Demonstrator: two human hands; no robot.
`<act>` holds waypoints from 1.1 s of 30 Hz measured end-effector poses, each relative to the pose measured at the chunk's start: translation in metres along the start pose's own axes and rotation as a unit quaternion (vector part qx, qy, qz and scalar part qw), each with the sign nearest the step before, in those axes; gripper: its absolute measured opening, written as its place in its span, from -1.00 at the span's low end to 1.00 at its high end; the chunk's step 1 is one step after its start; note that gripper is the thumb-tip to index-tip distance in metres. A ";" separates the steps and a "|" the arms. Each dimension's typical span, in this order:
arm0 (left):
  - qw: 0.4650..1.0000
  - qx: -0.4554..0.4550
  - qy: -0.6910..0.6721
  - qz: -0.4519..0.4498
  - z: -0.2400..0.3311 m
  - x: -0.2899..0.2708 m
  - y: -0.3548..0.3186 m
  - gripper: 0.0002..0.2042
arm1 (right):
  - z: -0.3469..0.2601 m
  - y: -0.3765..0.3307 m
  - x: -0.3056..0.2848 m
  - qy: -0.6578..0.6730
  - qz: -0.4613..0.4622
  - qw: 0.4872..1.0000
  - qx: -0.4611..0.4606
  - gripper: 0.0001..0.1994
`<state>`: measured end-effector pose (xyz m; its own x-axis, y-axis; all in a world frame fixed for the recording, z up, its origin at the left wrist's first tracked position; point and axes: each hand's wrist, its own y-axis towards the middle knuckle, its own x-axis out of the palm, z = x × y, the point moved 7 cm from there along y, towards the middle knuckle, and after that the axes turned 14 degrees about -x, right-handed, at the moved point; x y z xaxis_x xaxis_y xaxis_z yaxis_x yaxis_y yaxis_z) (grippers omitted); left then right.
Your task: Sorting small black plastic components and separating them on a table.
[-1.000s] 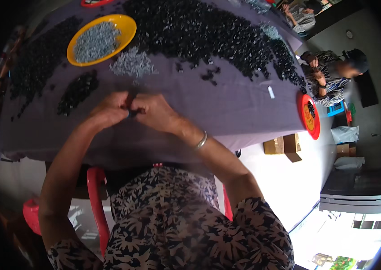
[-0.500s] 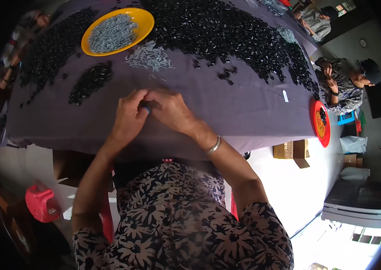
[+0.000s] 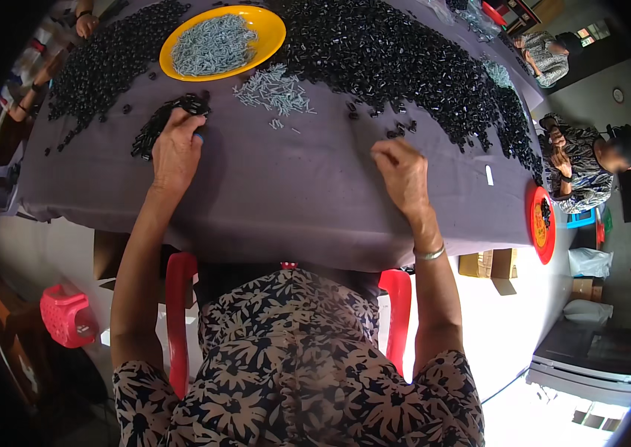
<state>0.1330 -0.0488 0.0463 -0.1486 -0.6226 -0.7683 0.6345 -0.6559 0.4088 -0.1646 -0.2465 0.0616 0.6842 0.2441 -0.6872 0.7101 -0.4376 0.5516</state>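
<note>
My left hand [image 3: 175, 151] leans over a small heap of black plastic parts [image 3: 149, 132] on the left of the table. Its bent fingers touch the top of the heap, with the thumb apart from them; a blue band wraps the thumb. Further right, my right hand [image 3: 403, 173] hovers with fingers curled in and slightly blurred, just below a few loose black pieces [image 3: 402, 130]. Whether something small sits in its fingertips cannot be made out. Between the hands and further back lies a loose pile of small silvery screws [image 3: 274, 91].
A yellow plate [image 3: 270, 37] holds more screws. Large spreads of black parts [image 3: 390, 71] cover the back of the purple tablecloth [image 3: 285, 179]. A white strip [image 3: 489, 175] and red plate [image 3: 546, 242] are at right. Co-workers [image 3: 591, 160] sit around the table.
My hands were together at the table's middle and have separated. The left moved left onto the black heap, the right moved right toward the loose black pieces. The view shifted slightly.
</note>
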 end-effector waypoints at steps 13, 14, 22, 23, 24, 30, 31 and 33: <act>0.961 0.031 -0.227 -0.153 0.090 0.040 -0.065 -0.65 | 0.024 0.065 0.043 -0.128 -0.054 0.984 -0.109 -0.92; 0.954 0.015 -0.248 -0.169 0.087 0.041 -0.062 -0.65 | 0.023 0.067 0.041 -0.125 -0.056 0.984 -0.111 -0.92; 0.941 0.009 -0.283 -0.184 0.080 0.040 -0.064 -0.64 | -0.025 0.047 0.049 0.084 -0.018 0.996 -0.027 -0.93; 0.939 0.000 -0.281 -0.197 0.079 0.040 -0.064 -0.61 | -0.028 0.041 0.058 0.182 -0.017 0.983 0.011 -0.93; 0.940 -0.004 -0.278 -0.197 0.079 0.042 -0.063 -0.61 | -0.031 0.035 0.068 0.279 -0.016 0.959 0.049 -0.93; 0.790 -0.119 -0.569 -0.196 0.065 0.044 -0.060 -0.43 | -0.060 0.020 0.098 0.410 -0.026 0.910 0.060 -0.83; 0.777 -0.088 -0.587 -0.209 0.068 0.044 -0.058 -0.44 | -0.062 0.021 0.098 0.409 -0.017 0.911 0.044 -0.84; 0.764 -0.059 -0.602 -0.222 0.069 0.044 -0.058 -0.44 | -0.064 0.020 0.100 0.410 -0.010 0.912 0.028 -0.85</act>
<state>0.0370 -0.0677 0.0226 -0.9148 -0.3375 0.2220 0.3721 -0.9179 0.1376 -0.0716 -0.1754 0.0345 0.5823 0.8069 -0.0998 0.7295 -0.4643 0.5023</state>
